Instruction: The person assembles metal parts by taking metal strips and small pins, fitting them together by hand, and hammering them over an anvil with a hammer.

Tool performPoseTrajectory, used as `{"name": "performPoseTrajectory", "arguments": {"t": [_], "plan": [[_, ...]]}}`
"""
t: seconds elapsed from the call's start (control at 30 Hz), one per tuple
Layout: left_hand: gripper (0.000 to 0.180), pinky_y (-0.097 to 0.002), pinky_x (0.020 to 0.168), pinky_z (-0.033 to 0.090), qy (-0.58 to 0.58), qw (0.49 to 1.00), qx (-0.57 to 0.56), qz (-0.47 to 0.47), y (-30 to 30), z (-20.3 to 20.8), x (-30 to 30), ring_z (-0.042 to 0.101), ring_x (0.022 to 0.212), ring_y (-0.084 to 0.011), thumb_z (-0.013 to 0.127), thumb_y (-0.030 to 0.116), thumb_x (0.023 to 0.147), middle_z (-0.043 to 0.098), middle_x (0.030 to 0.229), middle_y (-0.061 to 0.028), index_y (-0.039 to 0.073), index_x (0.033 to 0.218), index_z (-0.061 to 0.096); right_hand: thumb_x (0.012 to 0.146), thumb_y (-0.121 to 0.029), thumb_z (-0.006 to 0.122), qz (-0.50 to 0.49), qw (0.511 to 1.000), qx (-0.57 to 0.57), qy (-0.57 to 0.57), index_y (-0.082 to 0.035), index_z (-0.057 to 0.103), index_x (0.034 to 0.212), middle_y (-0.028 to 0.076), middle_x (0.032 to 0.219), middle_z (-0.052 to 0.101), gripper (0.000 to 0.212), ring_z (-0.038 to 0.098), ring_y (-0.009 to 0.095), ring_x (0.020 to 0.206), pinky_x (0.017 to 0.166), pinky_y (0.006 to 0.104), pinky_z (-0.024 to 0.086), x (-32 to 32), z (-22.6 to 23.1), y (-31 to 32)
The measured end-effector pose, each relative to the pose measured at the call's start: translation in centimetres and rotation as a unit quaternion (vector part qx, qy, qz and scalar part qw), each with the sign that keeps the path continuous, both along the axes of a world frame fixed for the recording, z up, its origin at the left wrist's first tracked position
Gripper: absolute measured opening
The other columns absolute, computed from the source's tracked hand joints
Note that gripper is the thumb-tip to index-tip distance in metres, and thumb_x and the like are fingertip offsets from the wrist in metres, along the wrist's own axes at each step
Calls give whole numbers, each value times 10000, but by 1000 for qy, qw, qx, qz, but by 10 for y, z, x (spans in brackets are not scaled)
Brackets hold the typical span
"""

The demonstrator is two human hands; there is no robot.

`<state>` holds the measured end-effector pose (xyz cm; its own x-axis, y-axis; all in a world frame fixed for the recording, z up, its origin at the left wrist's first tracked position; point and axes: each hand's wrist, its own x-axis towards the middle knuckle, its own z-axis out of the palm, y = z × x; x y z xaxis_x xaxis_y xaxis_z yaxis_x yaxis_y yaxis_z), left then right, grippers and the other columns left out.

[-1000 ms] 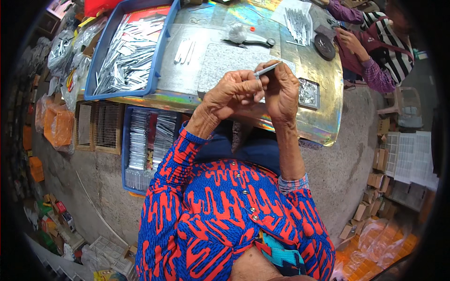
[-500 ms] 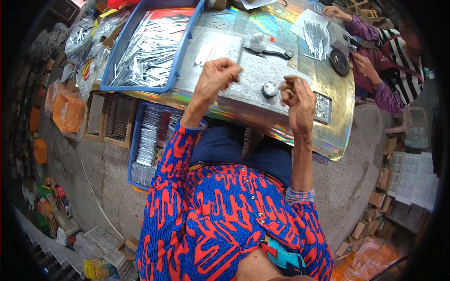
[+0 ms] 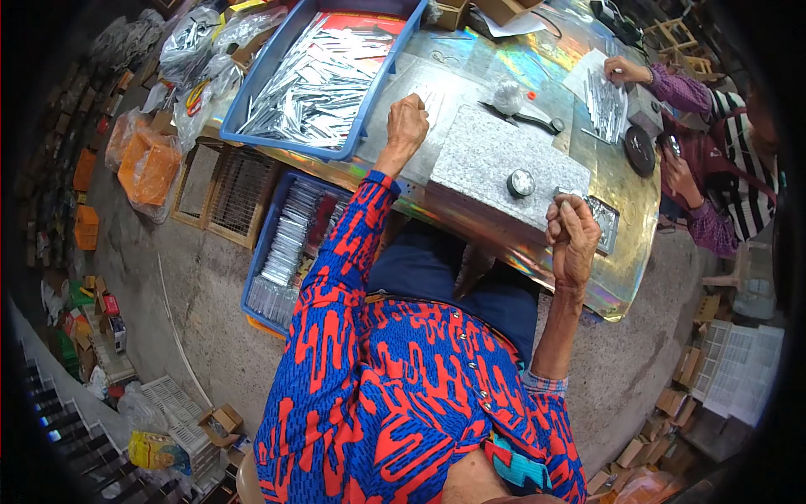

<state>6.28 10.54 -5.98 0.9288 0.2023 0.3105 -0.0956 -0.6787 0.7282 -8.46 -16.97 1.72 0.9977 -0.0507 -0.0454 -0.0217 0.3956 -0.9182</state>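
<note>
My left hand (image 3: 406, 125) is closed at the left side of a grey speckled stone slab (image 3: 487, 155). Just beyond its knuckles, a few thin metal strips (image 3: 432, 105) lie on a pale sheet. Whatever those fingers hold is hidden. By the slab's front right corner is my right hand (image 3: 574, 237), thumb and fingers pressed together; what they grip is too small to tell. Next to it lies a shallow tray (image 3: 606, 227) of small shiny parts. A small round tin (image 3: 520, 182) rests on the slab, and behind it a black-handled tool (image 3: 525, 118) touches a clear plastic bag (image 3: 507, 95).
A blue bin (image 3: 336, 149) full of metal strips stands at the table's left. Below it is a second blue bin (image 3: 262, 244) of bundled pieces. On the right, a co-worker's hand (image 3: 626, 70) reaches over strips on white paper; their other hand (image 3: 682, 178) holds something dark.
The view has shifted, so the table appears lower and further right. My left hand has moved left and away, toward the strips. My right hand has drawn nearer to me, its fingers now closer together.
</note>
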Motion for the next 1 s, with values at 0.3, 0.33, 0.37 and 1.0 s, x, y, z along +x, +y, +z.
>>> {"name": "performPoseTrajectory", "arguments": {"t": [0.3, 0.33, 0.37, 1.0], "plan": [[117, -372, 629, 480, -8, 988, 147, 53, 112, 63, -21, 623, 689, -296, 538, 93, 733, 627, 729, -154, 41, 772, 635, 865, -97, 532, -14, 1000, 8, -13, 2, 548, 949, 50, 754, 557, 131, 451, 50, 547, 441, 172, 370, -2, 5, -9], [128, -369, 645, 482, 41, 974, 206, 81, 128, 59, -18, 630, 715, -286, 543, 101, 735, 636, 752, -148, 46, 790, 644, 864, -94, 533, -18, 1000, 4, -17, 2, 550, 948, 50, 755, 558, 129, 451, 50, 547, 442, 174, 373, -2, 6, -9], [148, -405, 692, 483, 88, 966, 226, 91, 135, 56, -14, 618, 777, -329, 524, 80, 729, 633, 795, -166, 55, 799, 652, 862, -91, 535, -24, 1000, 4, -15, 2, 550, 948, 48, 754, 557, 128, 453, 50, 549, 443, 173, 374, -2, 6, -10], [128, -405, 633, 497, 50, 847, 516, -115, 159, 30, 2, 606, 768, -298, 500, 76, 743, 608, 819, -128, 65, 810, 609, 841, -75, 546, -107, 991, 79, -12, 19, 541, 960, 62, 750, 547, 151, 440, 63, 557, 459, 179, 342, -15, 2, -77]]}}
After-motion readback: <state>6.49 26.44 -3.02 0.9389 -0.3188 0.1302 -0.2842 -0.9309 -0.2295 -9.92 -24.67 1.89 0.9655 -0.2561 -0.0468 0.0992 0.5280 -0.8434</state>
